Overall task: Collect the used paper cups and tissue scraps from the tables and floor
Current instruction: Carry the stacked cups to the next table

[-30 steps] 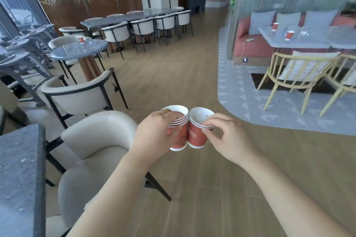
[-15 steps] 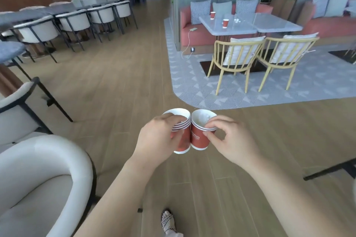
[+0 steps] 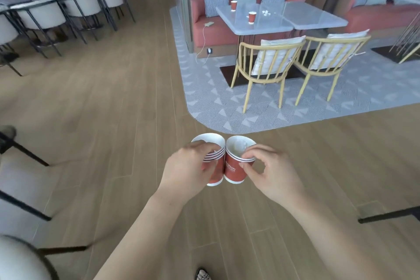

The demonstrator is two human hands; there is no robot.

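Both hands are full here, held out in front over the wood floor [image 3: 113, 120]. The left hand [image 3: 188, 173] has its fingers wrapped round a stack of red paper cups [image 3: 217, 169]. You can count several white rims nested inside each other, and one digit is hooked over the top edge. The right hand [image 3: 275, 175] is only pinching: thumb and forefinger are closed on the rim of a second red cup [image 3: 234, 171], with the other fingers loosely curled behind. Stack and cup are touching side by side, mouths up. There's something pale inside the right one, but I can't tell what.

There's more to collect up ahead on the pale grey counter [image 3: 279, 25] in the booth. One cup [image 3: 233, 5] stands at the far side near the sofa, and another cup [image 3: 251, 17] is closer to the middle. A few white tissue scraps [image 3: 264, 12] lie just to the right of that one.

The red sofa [image 3: 213, 34] runs behind the counter with cushions along its back. A phone [image 3: 209, 23] lies on the seat, with a white cable hanging down. Two yellow chairs [image 3: 268, 68] are tucked against the near edge, standing on a patterned grey rug [image 3: 216, 102].

Off to the left is a row of white chairs [image 3: 84, 4] on black legs. At the very bottom edge you can see the toe of a shoe [image 3: 203, 276].
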